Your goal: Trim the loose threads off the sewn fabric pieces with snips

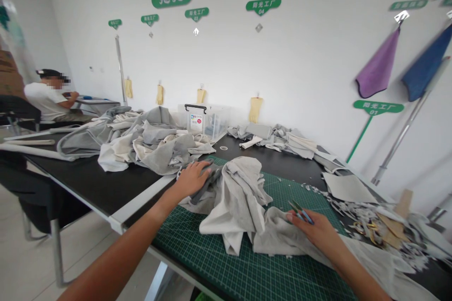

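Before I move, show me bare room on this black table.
Bare black tabletop lies left of the green cutting mat, in front of the grey fabric heap; another strip runs beyond it. Crowded: the right end, under pale fabric offcuts.

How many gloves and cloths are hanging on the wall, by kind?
Yellow gloves: 4
Purple cloth: 1
Blue cloth: 1
Total: 6
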The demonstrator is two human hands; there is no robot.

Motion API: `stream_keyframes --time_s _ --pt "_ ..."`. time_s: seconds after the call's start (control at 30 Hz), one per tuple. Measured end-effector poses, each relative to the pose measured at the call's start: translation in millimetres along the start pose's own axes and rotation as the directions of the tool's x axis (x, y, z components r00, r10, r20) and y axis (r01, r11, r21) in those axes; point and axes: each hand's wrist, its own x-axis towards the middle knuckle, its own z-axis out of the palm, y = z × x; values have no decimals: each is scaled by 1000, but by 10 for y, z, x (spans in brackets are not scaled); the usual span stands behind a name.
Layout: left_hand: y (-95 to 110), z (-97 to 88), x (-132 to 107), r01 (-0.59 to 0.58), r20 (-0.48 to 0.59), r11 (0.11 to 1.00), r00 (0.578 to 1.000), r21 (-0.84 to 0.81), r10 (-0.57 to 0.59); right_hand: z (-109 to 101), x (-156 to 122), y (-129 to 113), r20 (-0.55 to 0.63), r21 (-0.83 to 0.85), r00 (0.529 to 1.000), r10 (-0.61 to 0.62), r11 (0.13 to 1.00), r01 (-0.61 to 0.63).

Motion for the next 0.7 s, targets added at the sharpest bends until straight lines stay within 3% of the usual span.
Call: stream_keyframes --time_s 0.07,0.13,0.23,0.3,0.4,0.53,0.7 --pt "434 -185 -161 -36 -139 994 990 -108 20 1 -18 -39 -7 7 1000 6 1000 -6" --pt "903 -376 -335 -172 -208 973 968 -153 138 -2 -31 -62 6 17 1000 7 1000 -7" --pt "1457 -538 -530 -434 -155 889 898 -147 413 -8 -39 -54 39 21 999 -6 1000 5" --pt "1627 -489 -570 -529 -100 836 849 -144 520 -10 -36 -29 47 15 999 -12 1000 11" --pt "1604 -204 -513 -502 -38 856 865 -127 501 -9 -30 7 38 5 999 -12 1000 12" --pt "1350 205 -381 -454 26 886 888 -97 459 -14 -43 4 21 -4 999 -45 999 45" --pt "991 397 -185 -405 42 914 913 -2 405 -19 -81 -57 -3 2 998 -63 998 63"
